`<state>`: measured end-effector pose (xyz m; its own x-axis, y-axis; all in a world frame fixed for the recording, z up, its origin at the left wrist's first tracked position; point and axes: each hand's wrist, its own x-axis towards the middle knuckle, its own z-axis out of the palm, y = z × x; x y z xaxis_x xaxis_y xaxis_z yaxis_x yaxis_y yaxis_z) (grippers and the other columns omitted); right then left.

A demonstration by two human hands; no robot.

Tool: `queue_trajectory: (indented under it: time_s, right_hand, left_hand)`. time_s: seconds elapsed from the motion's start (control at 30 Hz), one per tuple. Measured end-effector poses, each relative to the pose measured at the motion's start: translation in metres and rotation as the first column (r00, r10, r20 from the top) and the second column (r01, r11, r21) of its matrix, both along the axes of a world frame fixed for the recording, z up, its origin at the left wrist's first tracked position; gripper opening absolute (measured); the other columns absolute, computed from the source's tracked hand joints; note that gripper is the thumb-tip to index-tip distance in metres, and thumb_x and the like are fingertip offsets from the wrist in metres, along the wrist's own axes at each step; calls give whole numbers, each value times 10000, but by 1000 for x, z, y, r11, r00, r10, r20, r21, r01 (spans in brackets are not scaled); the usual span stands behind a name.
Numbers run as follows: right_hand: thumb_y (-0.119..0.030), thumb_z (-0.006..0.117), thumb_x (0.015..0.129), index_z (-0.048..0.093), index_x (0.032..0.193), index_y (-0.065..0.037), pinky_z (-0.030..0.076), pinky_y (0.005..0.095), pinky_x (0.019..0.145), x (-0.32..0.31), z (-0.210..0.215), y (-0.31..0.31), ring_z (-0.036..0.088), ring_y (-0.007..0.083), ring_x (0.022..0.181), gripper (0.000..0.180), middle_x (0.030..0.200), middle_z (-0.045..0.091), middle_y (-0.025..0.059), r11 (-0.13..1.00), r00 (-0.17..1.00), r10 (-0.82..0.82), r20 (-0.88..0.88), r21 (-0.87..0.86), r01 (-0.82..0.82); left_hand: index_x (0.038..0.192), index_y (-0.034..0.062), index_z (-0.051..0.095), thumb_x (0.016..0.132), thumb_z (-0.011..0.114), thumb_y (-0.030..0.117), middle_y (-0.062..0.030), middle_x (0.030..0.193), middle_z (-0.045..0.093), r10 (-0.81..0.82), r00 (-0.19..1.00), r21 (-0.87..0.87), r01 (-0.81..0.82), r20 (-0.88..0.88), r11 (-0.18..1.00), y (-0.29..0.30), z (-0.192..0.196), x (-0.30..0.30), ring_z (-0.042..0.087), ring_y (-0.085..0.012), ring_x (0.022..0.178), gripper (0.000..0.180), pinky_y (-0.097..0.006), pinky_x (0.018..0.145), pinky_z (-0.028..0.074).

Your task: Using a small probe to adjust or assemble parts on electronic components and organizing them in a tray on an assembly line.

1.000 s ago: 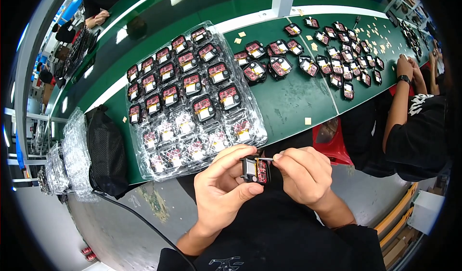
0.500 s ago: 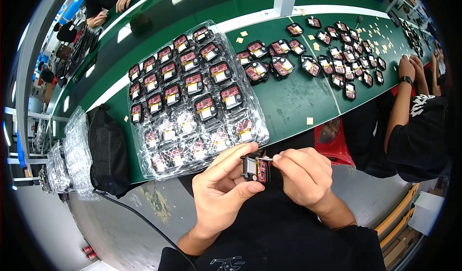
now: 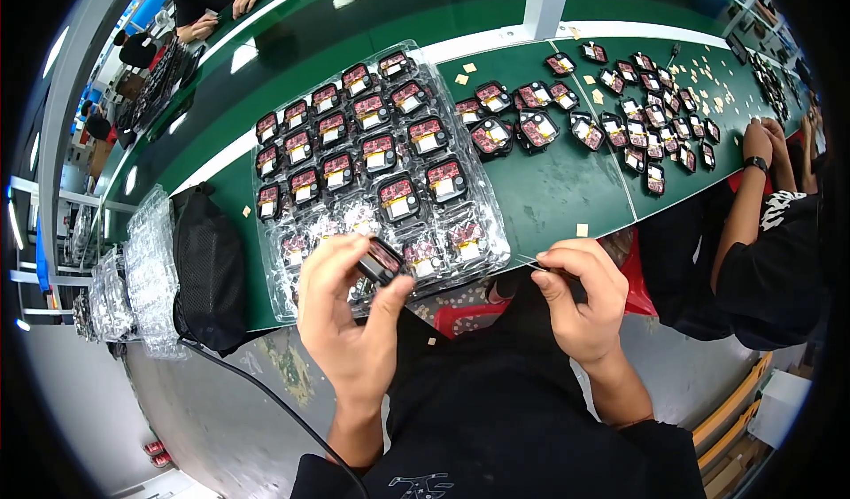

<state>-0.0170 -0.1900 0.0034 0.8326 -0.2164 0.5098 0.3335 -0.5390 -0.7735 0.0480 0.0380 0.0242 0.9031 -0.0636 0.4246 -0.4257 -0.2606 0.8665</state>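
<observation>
Black device (image 3: 384,258): tilted, over the clear tray's (image 3: 486,208) near rows — touching or not, cannot tell
Left hand (image 3: 350,313): grip closed on the device
Right hand (image 3: 586,302): narrow grip on tweezers (image 3: 534,264), tips near the tray's corner
Table (image 3: 571,187): green stretch open below the loose devices (image 3: 653,120), to its near edge

The held module (image 3: 384,263) is presenting smooth, faintly shiny black plastic, and the tweezers (image 3: 531,264) are showing thin, bare metal. From here I am seeing a clear plastic tray (image 3: 491,224), glossy and ridged, a smooth green tabletop (image 3: 567,180) with a soft sheen, and matt, paper-like squares (image 3: 582,230). The black bag (image 3: 208,269) is displaying rough, meshed cloth, the post (image 3: 547,3) smooth white paint.
</observation>
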Motion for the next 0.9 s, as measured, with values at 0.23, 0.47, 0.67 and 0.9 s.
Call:
queue_trajectory:
  time_s: [0.23,0.47,0.67,0.9]
  right_hand:
    - [65,748,847,676,1020,19,525,340,607,11,-15,-1,660,268,718,193,962,666,145,996,994,-74,-85,-62,69]
    - [-49,703,905,669,1094,-42,542,449,683,52,-29,-10,676,361,792,191,1018,638,129,937,959,-232,-161,-303,176]
    - [-148,681,937,594,1349,-159,539,500,643,87,-29,-9,679,381,746,421,1005,592,121,905,930,-210,-301,-419,69]
    - [-226,732,914,624,1228,-145,563,494,644,89,-36,-8,692,386,743,341,1053,615,117,887,928,-286,-238,-433,162]
  left_hand:
    - [1053,45,709,827,838,105,-138,1071,620,251,956,530,-292,151,796,-1,1,30,626,-343,986,267,-427,853,508]
    - [1165,50,735,871,805,222,-153,1124,612,238,964,680,-252,117,688,-3,2,20,614,-345,1010,348,-449,867,490]
    - [1211,60,721,920,740,189,-174,1271,607,174,966,778,-256,190,573,6,3,17,570,-396,1215,319,-515,1076,407]
    - [1223,69,711,937,671,87,-169,1308,611,138,981,767,-191,134,612,13,6,21,534,-416,1287,289,-541,1116,380]
